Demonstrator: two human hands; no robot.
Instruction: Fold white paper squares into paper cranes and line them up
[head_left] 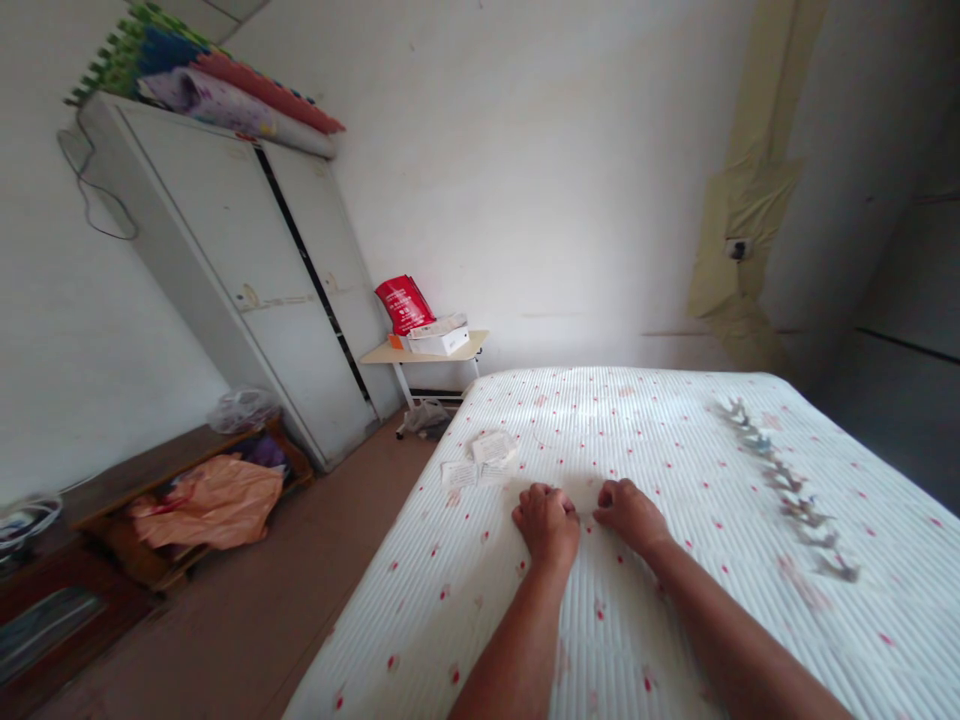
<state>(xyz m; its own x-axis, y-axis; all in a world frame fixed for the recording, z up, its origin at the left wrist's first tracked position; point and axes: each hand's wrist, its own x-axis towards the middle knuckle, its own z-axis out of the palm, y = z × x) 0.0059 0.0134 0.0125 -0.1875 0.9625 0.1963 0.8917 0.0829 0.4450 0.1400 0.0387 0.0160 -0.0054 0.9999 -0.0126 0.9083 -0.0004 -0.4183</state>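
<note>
Small paper sheets (484, 460) lay up and left of the left hand (547, 524), nearer to it than the right hand (631, 516); fingers of both were curled together on the white quilted mattress cover (450, 610).

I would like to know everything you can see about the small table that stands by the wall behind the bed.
The small side table has a thin, pale wood-look top with rounded corners, on slim white legs. It stands on the floor against the wall, between the wardrobe and the far end of the bed. A white box and a red bag rest on top; a plastic bag lies at its base.
</note>
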